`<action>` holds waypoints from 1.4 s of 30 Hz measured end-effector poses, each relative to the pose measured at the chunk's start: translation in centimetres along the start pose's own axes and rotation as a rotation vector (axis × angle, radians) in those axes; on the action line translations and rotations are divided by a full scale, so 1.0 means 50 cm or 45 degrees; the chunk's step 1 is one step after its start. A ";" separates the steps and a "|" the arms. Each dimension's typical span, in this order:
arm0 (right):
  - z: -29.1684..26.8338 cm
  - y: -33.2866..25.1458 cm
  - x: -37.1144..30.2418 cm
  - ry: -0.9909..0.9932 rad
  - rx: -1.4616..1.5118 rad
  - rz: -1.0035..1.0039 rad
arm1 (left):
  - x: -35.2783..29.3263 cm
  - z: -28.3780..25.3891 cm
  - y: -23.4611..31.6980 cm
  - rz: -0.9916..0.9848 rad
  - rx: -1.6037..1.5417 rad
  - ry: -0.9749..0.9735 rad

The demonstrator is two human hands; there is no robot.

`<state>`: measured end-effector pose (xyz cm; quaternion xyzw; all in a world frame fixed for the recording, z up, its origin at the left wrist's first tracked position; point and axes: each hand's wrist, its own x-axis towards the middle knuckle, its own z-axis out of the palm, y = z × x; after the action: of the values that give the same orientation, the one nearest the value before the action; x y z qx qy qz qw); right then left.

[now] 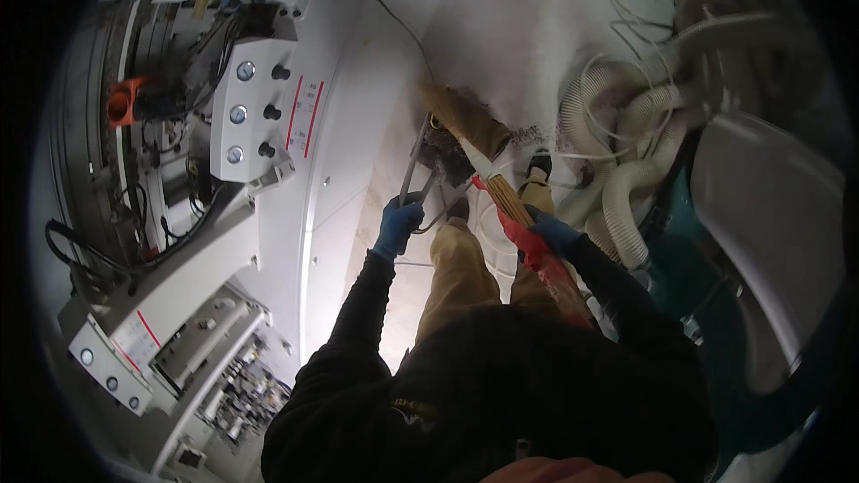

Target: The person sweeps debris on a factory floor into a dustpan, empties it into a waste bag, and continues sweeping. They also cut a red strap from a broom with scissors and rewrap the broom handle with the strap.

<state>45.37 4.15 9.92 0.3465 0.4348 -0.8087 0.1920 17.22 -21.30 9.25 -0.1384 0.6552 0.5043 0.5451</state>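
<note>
I stand looking down at the floor. My left hand (398, 224), in a blue glove, grips the metal handle of a long-handled dustpan (445, 154) whose dark pan rests on the floor ahead of my feet. My right hand (553, 234), also blue-gloved, holds a straw broom (474, 125) by its red-wrapped handle. The broom's bristle head lies against the dustpan's pan, with dark debris scattered beside it on the pale floor (501, 27).
A large white machine (344, 134) with gauges, knobs and cables runs along my left. Coiled white corrugated hoses (626, 179) and thin white tubing lie on the floor at right, beside a teal and grey housing (769, 215).
</note>
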 end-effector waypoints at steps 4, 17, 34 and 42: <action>0.138 0.008 -0.114 0.251 -0.439 0.018 | -0.052 -0.061 0.007 0.042 0.108 -0.111; 0.498 0.221 -0.450 0.638 0.258 -0.182 | -0.118 -0.152 0.038 0.096 0.195 -0.456; 0.973 0.934 -0.702 1.162 0.877 0.081 | -0.444 -0.109 -0.088 0.161 0.752 -0.837; 1.322 1.424 -0.668 1.380 1.059 0.323 | -0.723 -0.001 -0.298 0.088 1.211 -1.066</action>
<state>85.86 -89.85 18.83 0.7945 0.0795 -0.5922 -0.1079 41.36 -41.41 32.52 0.3491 0.5432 0.1868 0.7404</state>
